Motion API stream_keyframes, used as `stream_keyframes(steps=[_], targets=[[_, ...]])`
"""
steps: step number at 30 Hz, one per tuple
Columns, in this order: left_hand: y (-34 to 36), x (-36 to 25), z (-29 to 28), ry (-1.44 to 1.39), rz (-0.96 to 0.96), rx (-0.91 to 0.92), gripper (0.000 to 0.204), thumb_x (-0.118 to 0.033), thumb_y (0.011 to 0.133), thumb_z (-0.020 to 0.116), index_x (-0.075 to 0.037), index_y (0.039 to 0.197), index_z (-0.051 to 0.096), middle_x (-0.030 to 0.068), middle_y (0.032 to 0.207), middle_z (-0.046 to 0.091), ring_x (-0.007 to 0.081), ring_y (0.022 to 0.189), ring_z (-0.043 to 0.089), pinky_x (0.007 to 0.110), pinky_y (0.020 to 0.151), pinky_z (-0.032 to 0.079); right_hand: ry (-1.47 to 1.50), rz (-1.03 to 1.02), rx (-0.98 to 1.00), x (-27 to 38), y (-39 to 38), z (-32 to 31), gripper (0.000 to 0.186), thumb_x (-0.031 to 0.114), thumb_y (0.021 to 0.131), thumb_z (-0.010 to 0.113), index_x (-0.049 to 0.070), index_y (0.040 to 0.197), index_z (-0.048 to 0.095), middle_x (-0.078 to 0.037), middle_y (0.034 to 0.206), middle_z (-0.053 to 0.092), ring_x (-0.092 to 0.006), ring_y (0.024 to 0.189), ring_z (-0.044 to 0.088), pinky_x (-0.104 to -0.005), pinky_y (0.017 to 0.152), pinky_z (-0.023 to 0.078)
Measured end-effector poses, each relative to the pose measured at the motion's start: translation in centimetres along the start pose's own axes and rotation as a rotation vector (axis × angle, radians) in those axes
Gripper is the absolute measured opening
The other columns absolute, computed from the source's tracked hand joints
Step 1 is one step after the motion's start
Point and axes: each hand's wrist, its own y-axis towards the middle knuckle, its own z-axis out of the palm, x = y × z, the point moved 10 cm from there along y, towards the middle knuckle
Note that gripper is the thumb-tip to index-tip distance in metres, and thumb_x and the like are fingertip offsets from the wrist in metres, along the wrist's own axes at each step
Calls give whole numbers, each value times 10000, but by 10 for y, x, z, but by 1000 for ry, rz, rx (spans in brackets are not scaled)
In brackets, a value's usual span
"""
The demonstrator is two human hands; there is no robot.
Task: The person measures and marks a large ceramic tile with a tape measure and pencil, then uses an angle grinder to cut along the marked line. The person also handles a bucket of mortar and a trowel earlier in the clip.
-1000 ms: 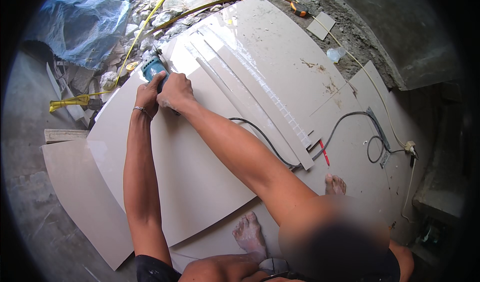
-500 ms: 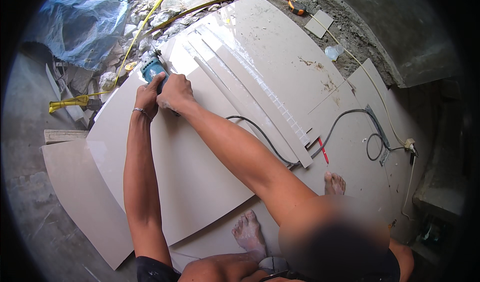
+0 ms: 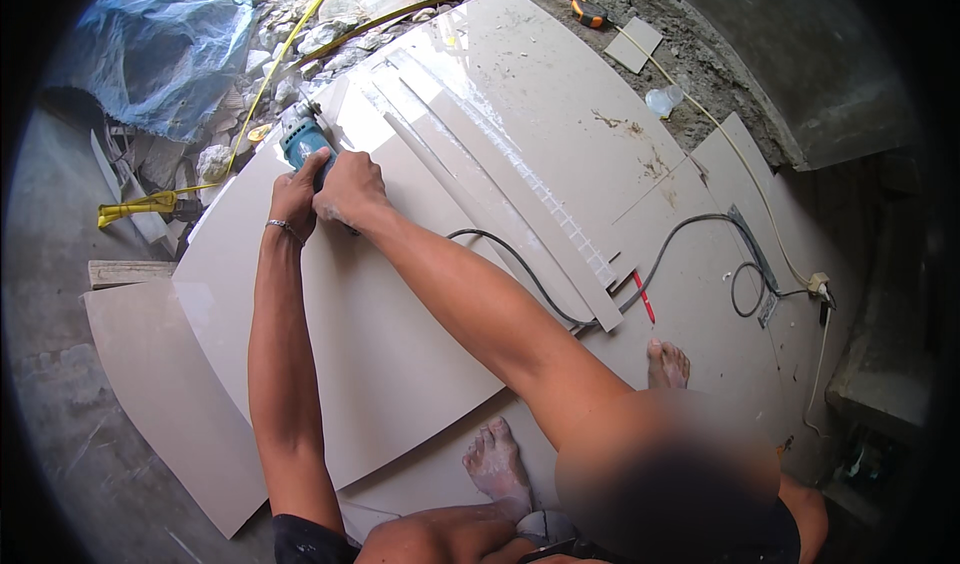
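Both my hands are wrapped round a blue-green angle grinder at the far edge of a large beige tile. My left hand grips its body from the left, thumb on top. Close against it, my right hand holds the rear part, and much of the tool's body is hidden under my fingers. The metal guard and head point away from me, over the tile's far edge. A black cord runs from under my right forearm toward the right.
Narrow cut tile strips lie right of the tile, with a red pencil by their near end. Rubble and blue sheeting are beyond. An orange-black tape measure lies at the back; a plug connection sits at right.
Hands and grinder stay in nearly the same place. The whole view has shifted very slightly; nothing has been taken hold of or let go.
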Motion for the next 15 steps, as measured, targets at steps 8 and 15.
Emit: stream_keyframes(steps=[8, 15], targets=[[-5, 2, 1, 0, -2, -7, 548, -344, 918, 843, 122, 1137, 657, 130, 1007, 737, 215, 819, 738, 352, 725, 607, 27, 5, 8, -3, -4, 0, 445, 119, 691, 885, -71, 1061, 725, -270, 1179, 734, -387, 1149, 729, -402, 991, 608], [-7, 3, 3, -15, 0, -13, 489, -308, 919, 845, 106, 1096, 655, 119, 955, 736, 190, 766, 729, 325, 672, 593, 40, 0, 7, -5, -7, 1, 412, 108, 697, 871, -54, 1048, 728, -264, 1171, 734, -389, 1153, 725, -405, 999, 602]])
